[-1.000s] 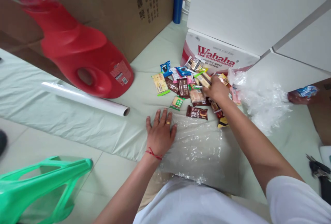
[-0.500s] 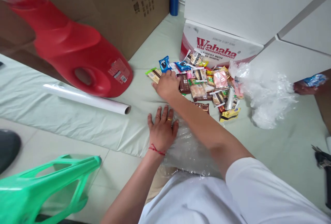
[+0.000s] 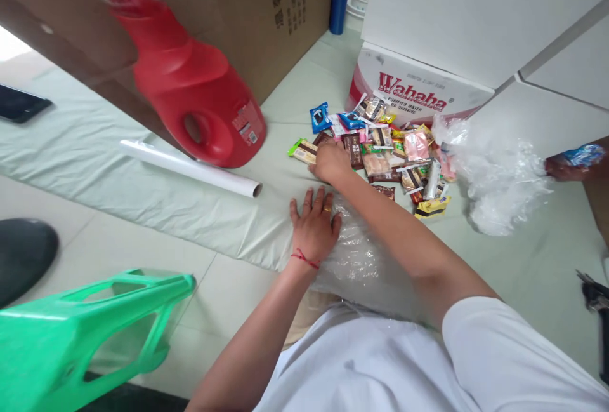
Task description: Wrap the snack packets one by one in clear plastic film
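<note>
Wrapped snacks (image 3: 375, 163) probably need light fingertip handling; the right hand (image 3: 333, 162) hides its grip from view, the left hand (image 3: 314, 229) lies flat, fingers spread.

Storeroom-like indoor space, exact kind unclear, brown carton (image 3: 214, 6), Wahaha box (image 3: 419, 91), red jug (image 3: 209, 88), cloth-covered desk (image 3: 523, 279), green stool (image 3: 42, 342), tiled floor (image 3: 233, 291)
</note>
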### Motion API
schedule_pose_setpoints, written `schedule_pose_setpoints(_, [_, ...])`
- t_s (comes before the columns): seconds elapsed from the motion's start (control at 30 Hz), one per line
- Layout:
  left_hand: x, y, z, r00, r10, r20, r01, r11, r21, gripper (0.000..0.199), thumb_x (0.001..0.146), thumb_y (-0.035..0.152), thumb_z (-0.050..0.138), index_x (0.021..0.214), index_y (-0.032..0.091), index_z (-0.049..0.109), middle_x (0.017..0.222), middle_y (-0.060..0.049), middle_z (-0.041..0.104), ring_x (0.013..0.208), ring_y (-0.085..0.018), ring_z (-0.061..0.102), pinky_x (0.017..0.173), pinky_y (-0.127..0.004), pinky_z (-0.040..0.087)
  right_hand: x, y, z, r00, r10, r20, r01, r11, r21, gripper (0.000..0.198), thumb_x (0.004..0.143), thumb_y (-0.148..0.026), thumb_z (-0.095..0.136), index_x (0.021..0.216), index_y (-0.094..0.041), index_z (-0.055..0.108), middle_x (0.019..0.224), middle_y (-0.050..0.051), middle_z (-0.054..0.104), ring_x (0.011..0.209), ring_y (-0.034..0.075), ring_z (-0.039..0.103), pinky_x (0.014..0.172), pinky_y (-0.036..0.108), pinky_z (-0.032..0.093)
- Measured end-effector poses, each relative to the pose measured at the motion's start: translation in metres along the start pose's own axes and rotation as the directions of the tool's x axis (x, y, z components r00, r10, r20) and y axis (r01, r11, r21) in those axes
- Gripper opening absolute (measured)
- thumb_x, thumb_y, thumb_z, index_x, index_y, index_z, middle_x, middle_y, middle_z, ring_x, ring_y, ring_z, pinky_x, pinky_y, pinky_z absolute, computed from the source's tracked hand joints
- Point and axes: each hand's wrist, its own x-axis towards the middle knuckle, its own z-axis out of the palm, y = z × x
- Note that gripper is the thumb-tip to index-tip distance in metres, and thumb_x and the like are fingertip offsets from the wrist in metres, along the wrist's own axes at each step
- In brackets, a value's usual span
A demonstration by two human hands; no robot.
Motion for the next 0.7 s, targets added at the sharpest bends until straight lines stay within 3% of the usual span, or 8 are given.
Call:
schedule_pose_setpoints(0.13, [-0.001, 0.000, -0.001, 1.000, 0.003, -0.013, -0.003, 0.999, -0.042, 0.059, 0.104, 0.044, 0.038, 0.157, 0.021, 0.049, 0.168, -0.009, 0.041, 0.159, -0.035, 0.030, 0.128, -0.071, 0.017, -0.027, 0.026, -0.033, 0.998, -0.043, -0.049, 0.048, 0.993, 0.108, 0.053, 0.082, -0.041, 0.079, 0.124, -0.010, 0.067, 0.126, 0.019, 0.065, 0.117, 0.034, 0.059, 0.098, 0.044, 0.050])
schedule_pose_setpoints(0.2, [-0.001, 0.000, -0.001, 1.000, -0.001, -0.025, 0.000, 0.998, -0.070, 0.058, 0.105, 0.044, 0.035, 0.156, 0.021, 0.049, 0.168, -0.009, 0.041, 0.159, -0.034, 0.030, 0.129, -0.070, 0.015, -0.060, 0.051, -0.054, 0.993, -0.106, -0.047, 0.114, 0.966, 0.232, 0.048, 0.082, -0.048, 0.078, 0.114, -0.013, 0.069, 0.111, 0.013, 0.068, 0.099, 0.028, 0.062, 0.087, 0.039, 0.050])
schedule_pose_setpoints(0.3, [-0.001, -0.001, -0.001, 1.000, -0.009, -0.026, 0.007, 0.995, -0.103, 0.056, 0.107, 0.040, 0.029, 0.155, 0.023, 0.051, 0.168, -0.007, 0.041, 0.159, -0.032, 0.032, 0.130, -0.068, 0.012, -0.125, 0.090, -0.068, 0.992, -0.110, 0.057, 0.076, 0.902, 0.425, 0.044, 0.080, -0.053, 0.076, 0.102, -0.016, 0.068, 0.093, 0.005, 0.065, 0.080, 0.020, 0.058, 0.072, 0.032, 0.046])
schedule_pose_setpoints(0.4, [-0.001, -0.003, -0.001, 1.000, -0.007, -0.020, 0.005, 0.994, -0.113, 0.055, 0.107, 0.035, 0.028, 0.155, 0.024, 0.051, 0.168, -0.006, 0.041, 0.159, -0.032, 0.032, 0.130, -0.068, 0.013, -0.186, 0.115, -0.052, 0.986, -0.112, 0.121, 0.031, 0.846, 0.532, 0.047, 0.077, -0.048, 0.079, 0.111, -0.017, 0.067, 0.101, 0.005, 0.064, 0.086, 0.021, 0.061, 0.076, 0.033, 0.048])
schedule_pose_setpoints(0.5, [0.000, -0.005, -0.001, 1.000, -0.014, -0.015, 0.012, 0.993, -0.119, 0.055, 0.106, 0.034, 0.029, 0.156, 0.025, 0.051, 0.168, -0.005, 0.041, 0.159, -0.031, 0.032, 0.129, -0.068, 0.014, -0.224, 0.121, -0.021, 0.978, -0.147, 0.149, 0.052, 0.860, 0.507, 0.042, 0.078, -0.036, 0.079, 0.113, -0.018, 0.066, 0.106, 0.007, 0.062, 0.097, 0.025, 0.061, 0.085, 0.037, 0.050])
schedule_pose_setpoints(0.7, [0.003, -0.005, -0.002, 0.999, -0.033, -0.019, 0.031, 0.993, -0.115, 0.054, 0.107, 0.038, 0.028, 0.153, 0.027, 0.054, 0.166, -0.004, 0.045, 0.157, -0.030, 0.035, 0.129, -0.067, 0.016, -0.242, 0.108, 0.008, 0.982, -0.152, 0.116, 0.100, 0.926, 0.363, 0.044, 0.079, -0.028, 0.080, 0.120, -0.017, 0.066, 0.111, 0.010, 0.063, 0.106, 0.029, 0.056, 0.095, 0.042, 0.048])
